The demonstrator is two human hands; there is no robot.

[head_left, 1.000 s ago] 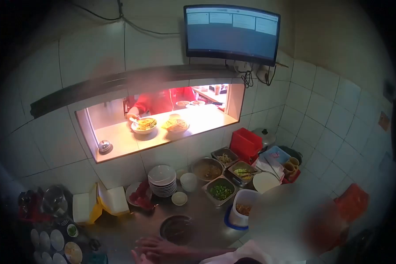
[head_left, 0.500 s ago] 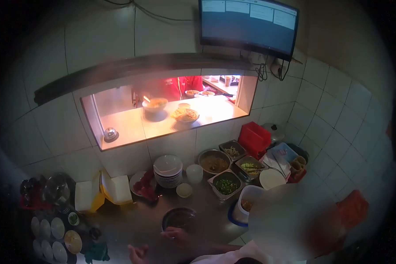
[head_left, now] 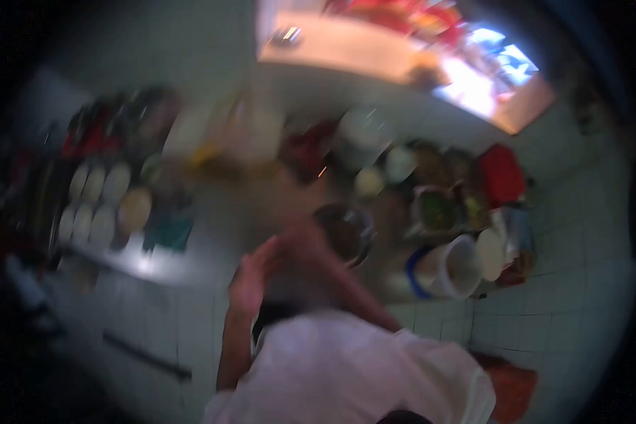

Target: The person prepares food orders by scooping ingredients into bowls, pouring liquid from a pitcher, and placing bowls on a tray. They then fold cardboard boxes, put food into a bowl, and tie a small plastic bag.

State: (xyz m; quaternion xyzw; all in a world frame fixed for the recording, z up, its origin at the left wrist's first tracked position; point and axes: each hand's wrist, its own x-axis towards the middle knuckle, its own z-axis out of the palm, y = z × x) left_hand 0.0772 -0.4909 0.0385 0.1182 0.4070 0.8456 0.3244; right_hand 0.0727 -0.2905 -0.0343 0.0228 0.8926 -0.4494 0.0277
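Observation:
The view is smeared by motion. My left hand [head_left: 251, 281] is raised at the counter's front edge, just left of my right hand; its fingers point up and to the right, and nothing can be made out in it. My right hand [head_left: 298, 237] reaches across from the right, close beside a dark round bowl [head_left: 345, 233]. Its fingers are too blurred to tell their shape. Whether the two hands touch is unclear.
White bowls [head_left: 366, 134], a green-filled metal tray [head_left: 437, 210] and a white tub [head_left: 459, 267] stand right of centre. Small cups [head_left: 116, 182] and a teal cloth [head_left: 168, 233] lie left. A lit serving hatch [head_left: 346, 46] is above.
The camera has tilted down and turned, so the hatch sits higher and more floor and white shirt show. My hands have drawn close together and appear higher in view.

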